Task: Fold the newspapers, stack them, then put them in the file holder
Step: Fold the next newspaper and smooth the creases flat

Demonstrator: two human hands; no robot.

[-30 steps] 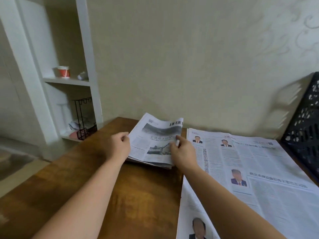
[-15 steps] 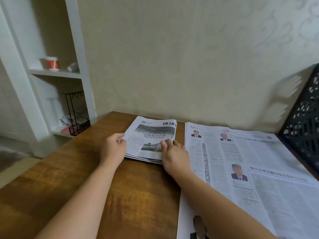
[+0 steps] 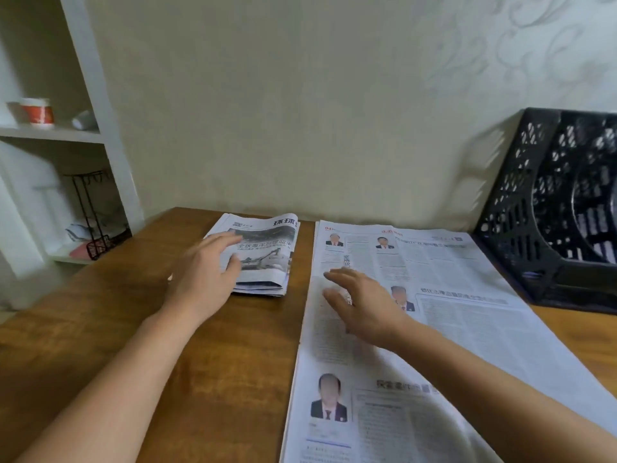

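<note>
A folded stack of grey-white newspapers (image 3: 263, 253) lies near the far edge of the brown wooden desk (image 3: 110, 315). The left hand (image 3: 203, 274) is over its left side, fingers (image 3: 218, 240) loosely spread, gripping nothing. The right hand (image 3: 364, 304), fingers straight, hovers over the large unfolded newspaper sheet (image 3: 467, 329) beside it. A black perforated plastic file holder (image 3: 521, 212) stands at the far right corner.
</note>
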